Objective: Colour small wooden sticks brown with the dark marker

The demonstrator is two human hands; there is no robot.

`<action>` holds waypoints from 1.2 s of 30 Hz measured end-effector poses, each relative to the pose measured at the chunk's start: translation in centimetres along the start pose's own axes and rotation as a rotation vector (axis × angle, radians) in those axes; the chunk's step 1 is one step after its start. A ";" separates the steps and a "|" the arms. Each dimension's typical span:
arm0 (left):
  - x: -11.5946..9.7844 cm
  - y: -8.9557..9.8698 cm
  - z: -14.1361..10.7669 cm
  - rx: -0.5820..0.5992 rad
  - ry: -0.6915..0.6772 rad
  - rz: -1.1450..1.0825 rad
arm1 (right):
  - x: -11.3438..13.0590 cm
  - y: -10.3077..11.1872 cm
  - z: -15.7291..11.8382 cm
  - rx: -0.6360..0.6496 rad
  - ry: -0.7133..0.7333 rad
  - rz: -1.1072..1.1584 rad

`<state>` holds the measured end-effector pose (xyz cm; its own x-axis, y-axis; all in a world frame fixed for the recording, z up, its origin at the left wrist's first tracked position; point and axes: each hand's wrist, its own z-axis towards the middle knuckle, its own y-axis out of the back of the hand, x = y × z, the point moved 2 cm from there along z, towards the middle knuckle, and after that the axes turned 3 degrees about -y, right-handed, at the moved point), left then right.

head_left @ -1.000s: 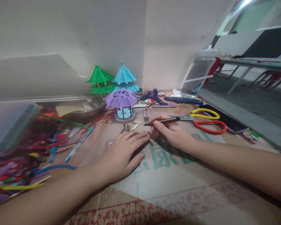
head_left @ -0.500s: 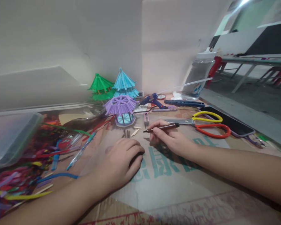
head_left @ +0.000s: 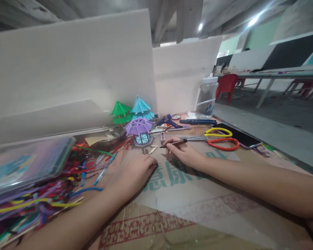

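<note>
A dark slim pen (head_left: pixel 181 142) is pinched in my right hand (head_left: pixel 177 149), its tip aimed left just above the cardboard (head_left: pixel 135 225). My left hand (head_left: pixel 138 170) rests palm down on the board, fingers curled and close together; whatever may be under the fingertips is hidden. Short pale sticks (head_left: pixel 153 149) and small dark pieces (head_left: pixel 145 151) lie just beyond it. Behind these stands a small pavilion with a purple roof (head_left: pixel 139 126) on a light-blue base. Small snips (head_left: pixel 163 137) lie beyond the pen tip.
Large scissors (head_left: pixel 223 143) and a phone (head_left: pixel 238 136) lie on the right. Farther back are a glue gun (head_left: pixel 168 121), a utility knife (head_left: pixel 198 122), a water bottle (head_left: pixel 207 99), and green (head_left: pixel 120 111) and blue (head_left: pixel 139 107) roofed models. Left are a plastic box (head_left: pixel 41 163) and colourful strips (head_left: pixel 49 201).
The camera view has tilted up and shifted, so more of the ceiling and room shows. Both hands keep nearly the same places on the cardboard; the pen stays in my right hand.
</note>
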<state>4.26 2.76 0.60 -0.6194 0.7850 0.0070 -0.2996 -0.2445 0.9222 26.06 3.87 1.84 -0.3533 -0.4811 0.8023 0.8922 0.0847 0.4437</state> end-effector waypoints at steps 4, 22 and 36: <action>1.3 0.1 -0.7 -0.041 0.018 0.103 | -0.1 0.0 0.1 -0.003 0.003 -0.021; 0.4 2.5 1.4 -0.054 0.101 0.055 | 1.1 0.3 -0.3 -0.039 0.039 0.172; -19.5 2.2 9.3 0.557 -0.671 -0.947 | 9.6 1.0 -3.6 0.756 0.064 0.461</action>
<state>22.38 -7.79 6.10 0.2002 0.6924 -0.6932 0.0230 0.7040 0.7099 24.63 -3.83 8.55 0.0321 -0.3025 0.9526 0.5090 0.8252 0.2449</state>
